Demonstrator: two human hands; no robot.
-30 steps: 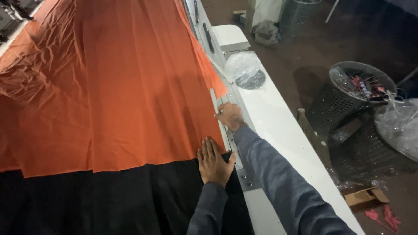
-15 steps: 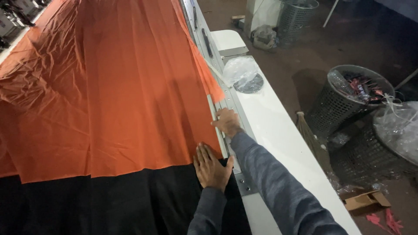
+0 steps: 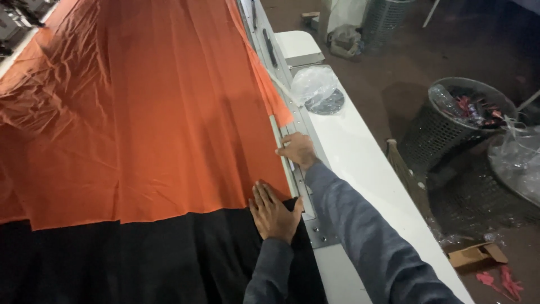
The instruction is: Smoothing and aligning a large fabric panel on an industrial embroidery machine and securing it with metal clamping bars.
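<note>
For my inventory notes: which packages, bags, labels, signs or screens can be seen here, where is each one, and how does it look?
Clear plastic bag: crumpled, on the white table edge, over a dark round disc.
Cardboard box: small, brown, flattened, on the floor at lower right.
Clear plastic sheet: bunched, at the right edge beside the black mesh basket.
No labels, signs or screens can be made out.

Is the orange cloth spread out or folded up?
Spread: the orange cloth lies open across the table, creased at left, its near edge over black cloth.
</note>
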